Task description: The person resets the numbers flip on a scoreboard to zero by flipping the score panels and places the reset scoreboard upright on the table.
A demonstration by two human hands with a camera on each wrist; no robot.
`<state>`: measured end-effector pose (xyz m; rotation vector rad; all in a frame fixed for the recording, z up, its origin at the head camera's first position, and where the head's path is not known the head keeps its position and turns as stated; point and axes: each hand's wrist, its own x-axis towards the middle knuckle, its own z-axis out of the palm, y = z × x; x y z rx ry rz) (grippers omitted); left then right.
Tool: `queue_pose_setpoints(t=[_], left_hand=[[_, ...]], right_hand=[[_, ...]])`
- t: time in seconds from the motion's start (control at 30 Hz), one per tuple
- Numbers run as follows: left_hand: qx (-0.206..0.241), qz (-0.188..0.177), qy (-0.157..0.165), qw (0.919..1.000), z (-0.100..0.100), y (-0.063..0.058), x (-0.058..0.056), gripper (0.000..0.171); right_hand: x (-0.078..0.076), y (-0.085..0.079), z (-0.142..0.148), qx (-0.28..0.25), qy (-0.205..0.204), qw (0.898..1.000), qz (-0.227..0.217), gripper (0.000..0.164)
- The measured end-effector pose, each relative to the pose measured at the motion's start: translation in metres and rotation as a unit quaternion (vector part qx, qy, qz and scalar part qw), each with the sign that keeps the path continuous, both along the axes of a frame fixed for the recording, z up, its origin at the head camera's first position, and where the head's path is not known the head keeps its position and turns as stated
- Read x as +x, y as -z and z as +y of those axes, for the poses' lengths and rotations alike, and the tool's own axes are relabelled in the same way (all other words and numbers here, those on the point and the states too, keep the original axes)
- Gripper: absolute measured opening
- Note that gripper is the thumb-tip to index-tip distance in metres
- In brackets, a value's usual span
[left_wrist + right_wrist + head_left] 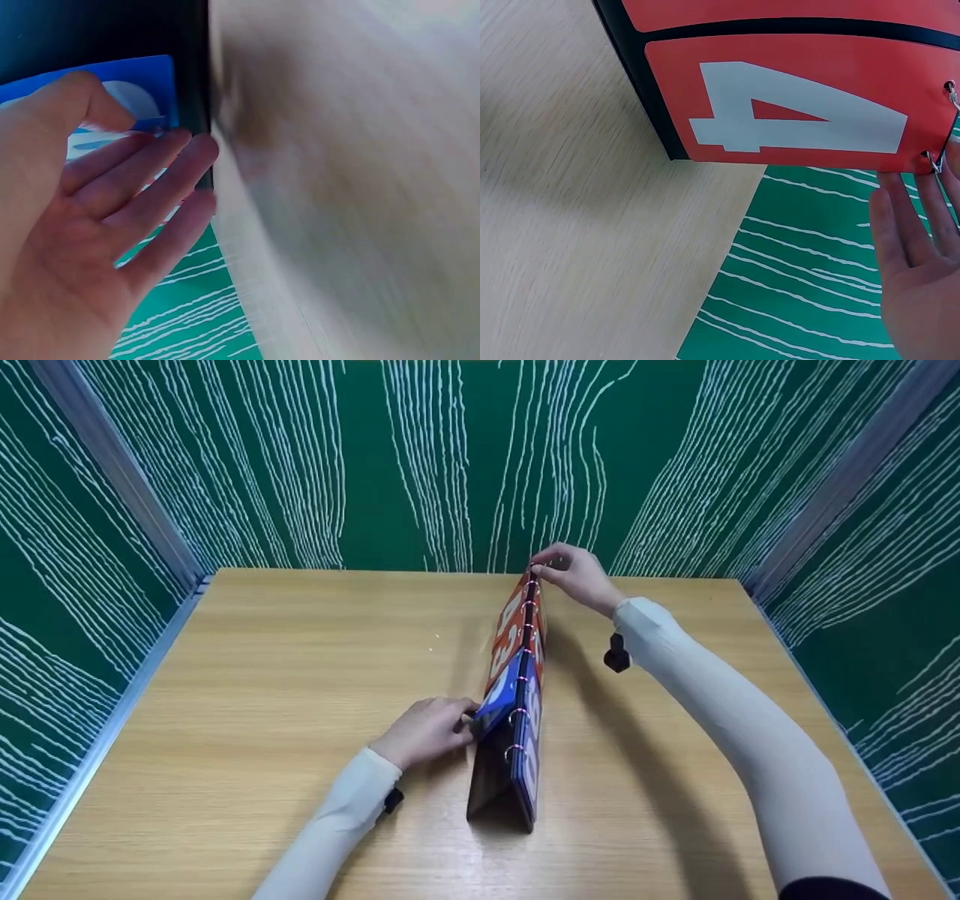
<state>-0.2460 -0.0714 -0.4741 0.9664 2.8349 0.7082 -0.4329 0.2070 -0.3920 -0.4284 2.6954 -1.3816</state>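
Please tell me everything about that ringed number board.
The number board stands like a tent on the wooden table, running away from the person. Shiny rings along its top carry red cards farther off and blue cards nearer, bearing pale numbers, over black panels. The right hand pinches its far top end; the left hand is at a blue card's edge.

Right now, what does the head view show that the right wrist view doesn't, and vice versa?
Only the head view shows the left hand and the blue card it touches. Only the right wrist view gives a clear, face-on look at a white 4. Both show the right hand, flip scoreboard, table and white-lined green backdrop.
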Motion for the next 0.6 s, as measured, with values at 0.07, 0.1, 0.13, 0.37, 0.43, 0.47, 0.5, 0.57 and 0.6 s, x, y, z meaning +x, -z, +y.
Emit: queue_pose_setpoints(t=[0.07,0.1,0.13,0.37,0.43,0.47,0.5,0.57,0.6], left_hand=[[-0.021,0.042,-0.004,0.9989,0.002,0.0,0.001,0.021],[-0.03,0.066,-0.007,0.9973,0.003,0.0,0.001,0.017],[-0.039,0.091,-0.009,0.995,0.004,0.001,0.002,0.013],[-0.094,0.232,-0.02,0.9679,0.01,0.003,0.008,0.016],[-0.099,0.255,-0.021,0.9616,0.01,0.003,0.01,0.016],[-0.101,0.264,-0.021,0.959,0.01,0.004,0.01,0.015],[-0.101,0.272,-0.021,0.9567,0.01,0.004,0.011,0.015],[-0.102,0.284,-0.021,0.9533,0.009,0.004,0.011,0.014],[-0.102,0.288,-0.021,0.9518,0.008,0.004,0.011,0.015]], right_hand=[[-0.001,-0.001,0.0,-0.003,0.001,1.0,-0.002,0.034],[-0.001,-0.001,0.0,-0.005,0.001,1.0,-0.003,0.034],[-0.002,-0.001,0.0,-0.007,0.0,1.0,-0.003,0.034],[-0.003,0.0,0.0,-0.005,0.001,1.0,-0.006,0.034],[-0.002,0.0,0.0,-0.003,0.001,1.0,-0.005,0.034],[-0.002,0.0,0.0,-0.003,0.001,1.0,-0.005,0.034],[-0.002,0.0,0.0,-0.002,0.0,1.0,-0.004,0.034],[-0.001,0.0,0.0,-0.003,0.0,1.0,-0.002,0.033],[-0.001,0.0,-0.001,-0.004,0.0,1.0,-0.001,0.033]])
